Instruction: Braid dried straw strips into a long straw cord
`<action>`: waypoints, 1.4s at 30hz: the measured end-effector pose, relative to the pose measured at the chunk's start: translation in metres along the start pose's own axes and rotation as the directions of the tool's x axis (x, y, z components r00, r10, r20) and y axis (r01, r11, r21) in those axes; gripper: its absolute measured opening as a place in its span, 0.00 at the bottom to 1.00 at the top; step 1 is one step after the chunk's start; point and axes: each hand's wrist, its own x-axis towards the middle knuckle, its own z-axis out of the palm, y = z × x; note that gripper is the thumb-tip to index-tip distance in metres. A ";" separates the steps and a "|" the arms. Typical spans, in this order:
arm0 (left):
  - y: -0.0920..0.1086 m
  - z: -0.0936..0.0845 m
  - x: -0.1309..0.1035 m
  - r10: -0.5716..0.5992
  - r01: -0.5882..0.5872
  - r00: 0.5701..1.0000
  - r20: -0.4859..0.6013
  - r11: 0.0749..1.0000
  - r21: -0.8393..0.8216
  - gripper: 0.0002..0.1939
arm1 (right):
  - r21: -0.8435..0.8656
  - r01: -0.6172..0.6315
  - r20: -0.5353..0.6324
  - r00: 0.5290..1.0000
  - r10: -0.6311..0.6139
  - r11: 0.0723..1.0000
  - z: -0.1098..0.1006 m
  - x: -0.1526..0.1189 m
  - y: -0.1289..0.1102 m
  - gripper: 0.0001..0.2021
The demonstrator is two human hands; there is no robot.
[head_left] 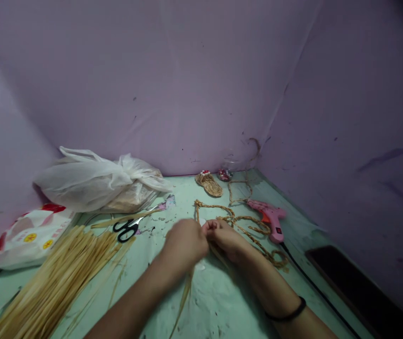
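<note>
Near the middle of the table my left hand [187,242] and my right hand [226,238] meet, both closed on straw. A braided straw cord [216,206] rises from between them, bends at a far corner and runs off rightward into loose loops. Below my left hand hang unbraided straw strands [186,293]; more strands pass under my right hand. The left hand is slightly blurred, and its fingertips are hidden behind its back. My right thumb and forefinger are pinched together at the working end of the braid. A small white piece shows just behind the fingers.
Left lie a bundle of straw [56,278], black-handled scissors [127,230], a white packet [31,238] and a knotted plastic bag [91,181]. A pink glue gun [270,217] with a black cable is at right, near a dark phone-like slab [349,282]. Behind sits a woven slipper-shaped piece [210,184].
</note>
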 end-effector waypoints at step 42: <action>-0.026 0.019 0.032 -0.125 0.212 0.977 0.172 0.611 -0.763 0.05 | -0.898 0.019 -0.159 0.918 -0.365 0.440 0.010 -0.038 -0.028 0.08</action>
